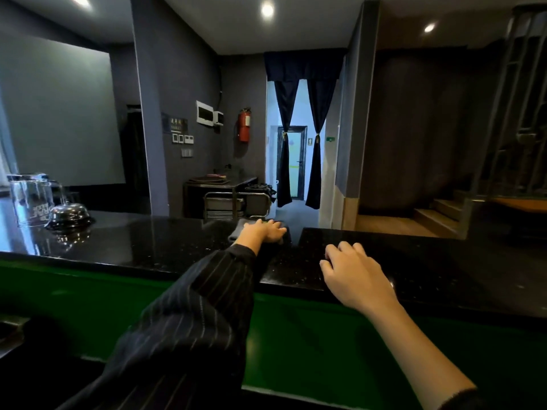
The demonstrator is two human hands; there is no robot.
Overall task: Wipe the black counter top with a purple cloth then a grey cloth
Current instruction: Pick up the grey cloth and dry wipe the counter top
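Observation:
The glossy black counter top [154, 241] runs across the view above a green front panel. My left hand [266, 231] lies flat, fingers spread, on a folded grey cloth [240, 229] at the counter's far edge; most of the cloth is hidden under the hand. My right hand [352, 270] rests on the bare counter nearer to me, its fingers curled down and nothing in it. No purple cloth is in view.
A glass jug [31, 199] and a silver call bell [70, 216] stand at the far left of the counter. Beyond the counter are a metal cart [236, 202], a curtained doorway [299, 137] and wooden steps [438, 214] at the right.

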